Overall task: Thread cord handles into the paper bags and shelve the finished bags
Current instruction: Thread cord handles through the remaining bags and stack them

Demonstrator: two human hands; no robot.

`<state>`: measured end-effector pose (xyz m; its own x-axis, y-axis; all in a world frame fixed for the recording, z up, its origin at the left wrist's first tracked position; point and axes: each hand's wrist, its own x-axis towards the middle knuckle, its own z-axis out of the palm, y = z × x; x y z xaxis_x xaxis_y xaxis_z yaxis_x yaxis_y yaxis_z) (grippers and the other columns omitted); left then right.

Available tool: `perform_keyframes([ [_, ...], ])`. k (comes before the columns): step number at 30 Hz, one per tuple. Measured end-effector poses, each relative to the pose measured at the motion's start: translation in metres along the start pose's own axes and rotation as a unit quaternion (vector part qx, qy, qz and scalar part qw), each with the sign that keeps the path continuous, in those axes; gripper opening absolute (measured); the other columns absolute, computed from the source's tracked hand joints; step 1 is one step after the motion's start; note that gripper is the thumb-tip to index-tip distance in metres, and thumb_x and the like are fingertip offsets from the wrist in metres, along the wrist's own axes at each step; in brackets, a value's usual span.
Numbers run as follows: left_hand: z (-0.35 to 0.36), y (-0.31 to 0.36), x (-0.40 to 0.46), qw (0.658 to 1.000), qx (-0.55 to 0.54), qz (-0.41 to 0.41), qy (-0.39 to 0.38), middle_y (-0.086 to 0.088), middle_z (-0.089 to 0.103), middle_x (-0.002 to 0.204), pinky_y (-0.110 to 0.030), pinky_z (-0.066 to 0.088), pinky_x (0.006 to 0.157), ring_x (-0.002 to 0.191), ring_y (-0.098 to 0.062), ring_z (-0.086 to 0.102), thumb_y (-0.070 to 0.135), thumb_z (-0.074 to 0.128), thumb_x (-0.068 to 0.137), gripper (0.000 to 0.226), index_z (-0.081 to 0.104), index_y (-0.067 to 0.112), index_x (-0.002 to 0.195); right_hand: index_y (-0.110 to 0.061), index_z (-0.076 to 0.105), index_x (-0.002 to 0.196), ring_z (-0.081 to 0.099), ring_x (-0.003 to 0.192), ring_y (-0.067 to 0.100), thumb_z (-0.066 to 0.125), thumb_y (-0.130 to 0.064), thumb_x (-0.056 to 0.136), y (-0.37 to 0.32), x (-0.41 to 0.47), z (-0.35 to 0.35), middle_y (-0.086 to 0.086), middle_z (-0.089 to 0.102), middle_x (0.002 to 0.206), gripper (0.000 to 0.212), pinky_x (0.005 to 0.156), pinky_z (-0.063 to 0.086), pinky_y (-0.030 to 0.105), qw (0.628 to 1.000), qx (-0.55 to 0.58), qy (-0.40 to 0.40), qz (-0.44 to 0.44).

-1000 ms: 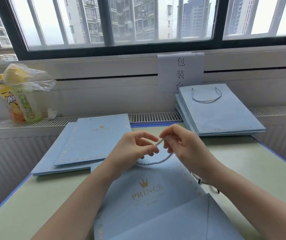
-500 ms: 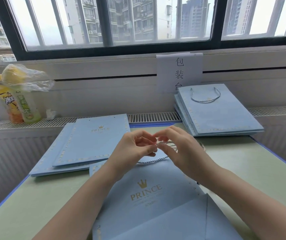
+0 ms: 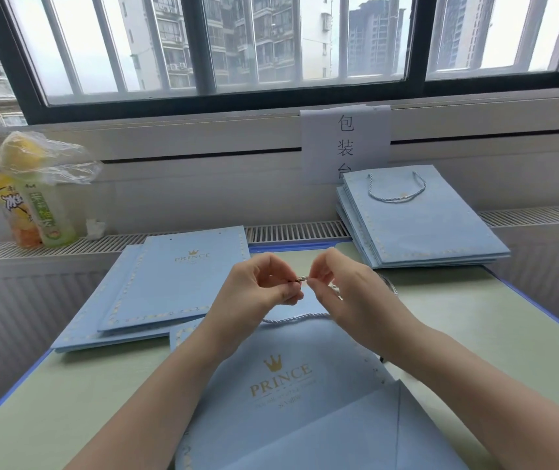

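- Both hands are raised over the top edge of the paper bag point(image 3: 281, 378) lying flat on the table point(image 3: 474, 334) in front of me.
- My left hand point(image 3: 254, 293) pinches the tip of the cord point(image 3: 300, 279) between thumb and forefinger; my right hand point(image 3: 349, 293) pinches the same cord just beside it, fingers point(image 3: 315, 278) curled on it.
- Change: one second ago the hands were a little apart with the cord slack between them. They have since closed in, and now only a short taut stub of cord shows between the fingertips.
- A loop of cord point(image 3: 295, 318) already lies across the bag's upper edge, so I judge one handle end is seated and the free end is being readied for its hole. The hole itself is hidden behind my hands.
- Unthreaded bags point(image 3: 169, 283) are stacked to the left; finished bags point(image 3: 420, 225) with a handle showing are stacked at the right rear, resting partly on the radiator ledge.
- Progress: mid-batch. This bag is not yet ready for shelving.
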<state>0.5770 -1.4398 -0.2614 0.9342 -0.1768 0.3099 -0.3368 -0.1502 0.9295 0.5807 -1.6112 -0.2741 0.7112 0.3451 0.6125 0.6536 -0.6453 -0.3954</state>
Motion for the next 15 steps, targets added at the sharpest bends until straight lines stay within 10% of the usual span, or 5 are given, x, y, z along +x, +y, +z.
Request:
perform_keyframes([
  [10,0.0,-0.01,0.003,0.983,0.17,0.06,0.04,0.006,0.072,0.076,-0.008,0.043,0.068,0.076,-0.003,0.066,0.008,0.067,0.086,0.014,0.067,0.021,0.089,-0.019,0.059,0.094,0.055,0.073,0.011,0.055,-0.023,0.094,0.0,0.0,-0.001,-0.012,0.059,0.077,0.006,0.069,0.049,0.038,1.0,-0.018,-0.017,0.004],
  [15,-0.007,-0.019,0.004,0.89,0.454,0.02,0.032,0.01,0.063,0.109,-0.029,0.043,0.089,0.107,-0.01,0.053,0.03,0.05,0.097,0.023,0.062,0.024,0.115,-0.019,0.052,0.088,0.05,0.074,0.012,0.047,-0.023,0.094,-0.001,-0.001,-0.003,-0.009,0.056,0.079,0.008,0.069,0.046,0.035,0.996,-0.038,-0.026,0.075],
])
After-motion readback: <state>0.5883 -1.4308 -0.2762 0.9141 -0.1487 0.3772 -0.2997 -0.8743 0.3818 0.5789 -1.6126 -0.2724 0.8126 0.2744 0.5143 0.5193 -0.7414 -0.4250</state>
